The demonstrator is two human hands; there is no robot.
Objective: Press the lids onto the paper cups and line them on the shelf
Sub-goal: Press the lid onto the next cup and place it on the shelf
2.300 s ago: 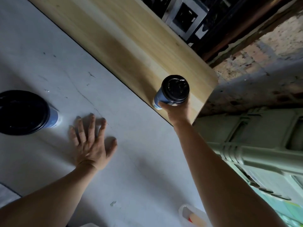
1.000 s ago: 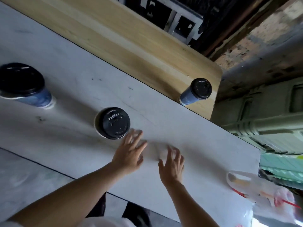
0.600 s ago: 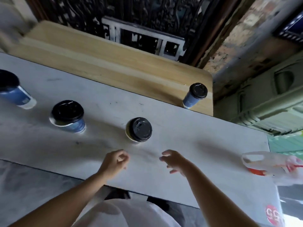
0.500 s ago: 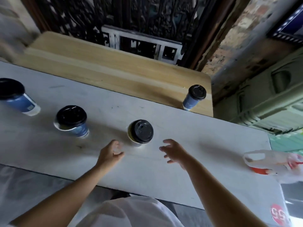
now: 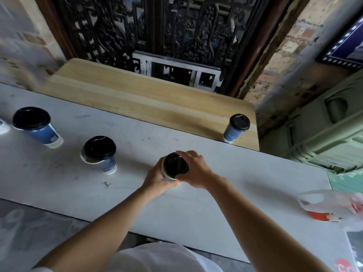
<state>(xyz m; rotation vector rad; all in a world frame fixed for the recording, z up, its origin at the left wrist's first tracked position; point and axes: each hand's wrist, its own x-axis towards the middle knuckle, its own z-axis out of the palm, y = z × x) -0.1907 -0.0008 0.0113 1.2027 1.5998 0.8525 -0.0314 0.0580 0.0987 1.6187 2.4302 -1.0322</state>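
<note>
A paper cup with a black lid point(image 5: 174, 166) stands on the grey table point(image 5: 245, 183). My left hand point(image 5: 157, 178) wraps its side and my right hand point(image 5: 193, 169) grips the lid's rim from the right. Two more blue cups stand to the left: one with a loose, tilted black lid point(image 5: 100, 152), one further left point(image 5: 37, 126). A lidded blue cup point(image 5: 235, 128) stands at the right end of the wooden shelf point(image 5: 147, 101).
A plastic bag point(image 5: 334, 207) with something red inside lies at the table's right edge. A dark carved screen stands behind the shelf, a brick wall and a green plastic crate point(image 5: 324, 134) to the right.
Both hands have moved forward from the bare tabletop and closed on the nearest cup. My view has tilted up and back, so more of the table and the shelf shows.
</note>
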